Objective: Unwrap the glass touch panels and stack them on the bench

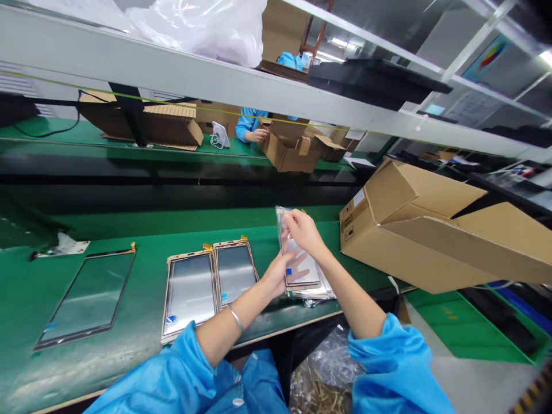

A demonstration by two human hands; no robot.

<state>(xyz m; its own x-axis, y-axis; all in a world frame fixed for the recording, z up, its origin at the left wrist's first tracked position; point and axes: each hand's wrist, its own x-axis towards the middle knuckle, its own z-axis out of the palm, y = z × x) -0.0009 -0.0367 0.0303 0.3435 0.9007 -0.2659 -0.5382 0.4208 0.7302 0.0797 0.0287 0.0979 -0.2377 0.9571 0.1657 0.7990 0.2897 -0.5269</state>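
Note:
A clear plastic bag (280, 221) with a flat glass touch panel (306, 283) in it is between my two hands, over a small stack of similar panels (328, 290). My left hand (276, 277) grips the bagged panel from the left side, its fingers showing through the clear material. At the bag's upper end, my right hand (304, 230) is closed, pinching the plastic. To the left lie two stacks of framed panels, a wider stack (190, 287) and a narrower stack (235, 267), with orange flex tails at the top. Farther left is a single dark-bordered glass panel (90, 293).
An open cardboard box (414, 236) stands at the right of the green bench (142, 310). Below the bench edge is a bag of plastic scraps (323, 374). A white shelf beam (172, 75) crosses overhead. Across from me, a co-worker's hand (257, 135) touches another box (293, 152).

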